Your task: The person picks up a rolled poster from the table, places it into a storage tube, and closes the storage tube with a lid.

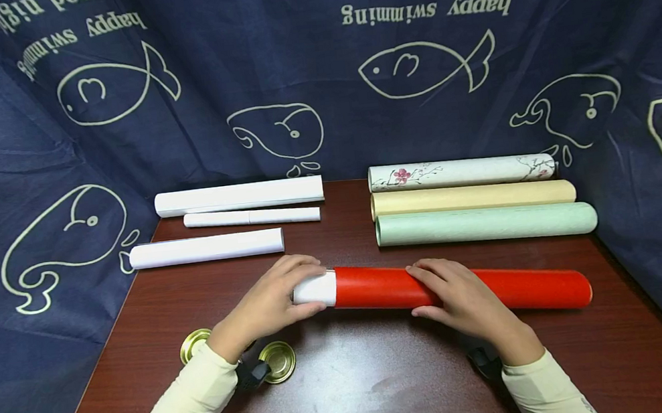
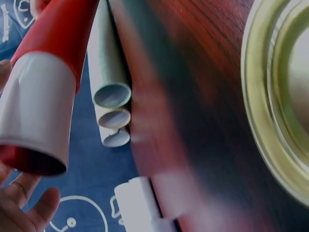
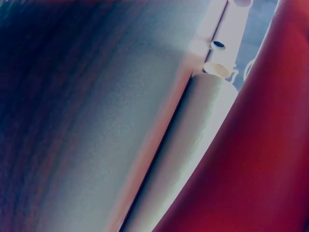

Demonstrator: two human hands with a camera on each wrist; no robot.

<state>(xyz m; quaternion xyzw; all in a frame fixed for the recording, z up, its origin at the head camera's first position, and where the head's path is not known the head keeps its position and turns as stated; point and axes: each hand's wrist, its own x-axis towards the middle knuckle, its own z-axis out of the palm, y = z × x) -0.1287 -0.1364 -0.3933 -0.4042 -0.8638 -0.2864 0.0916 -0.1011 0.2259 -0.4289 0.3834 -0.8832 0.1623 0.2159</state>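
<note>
While lying across the middle of the brown table (image 1: 349, 379), red tube (image 1: 466, 286) gripped by both hands. Left hand (image 1: 274, 303) curled round white roll (image 1: 314, 289) poking out of the tube's left end, fingers over the top, thumb at the near side. Right hand (image 1: 462, 297) clamped over the tube's middle, fingers wrapped across the top. In the left wrist view, white roll (image 2: 36, 108) seen end-on, hollow, sitting inside the red tube (image 2: 60, 34), fingertips (image 2: 29, 210) just below its open mouth.

Beyond the tube, on the right: green tube (image 1: 484, 225), cream tube (image 1: 472, 198) and flowered tube (image 1: 461, 172), side by side, parallel, nearest to farthest. On the left: three white paper rolls (image 1: 207, 248), well apart from the hands. Near the left forearm: two gold metal lids (image 1: 279, 360) flat on the table, one partly hidden behind the sleeve. Dark blue cloth with fish and whale drawings (image 1: 316, 67) hung round the table on three sides. Right wrist view blurred, mostly red tube (image 3: 251, 159) and pale tubes close by.
</note>
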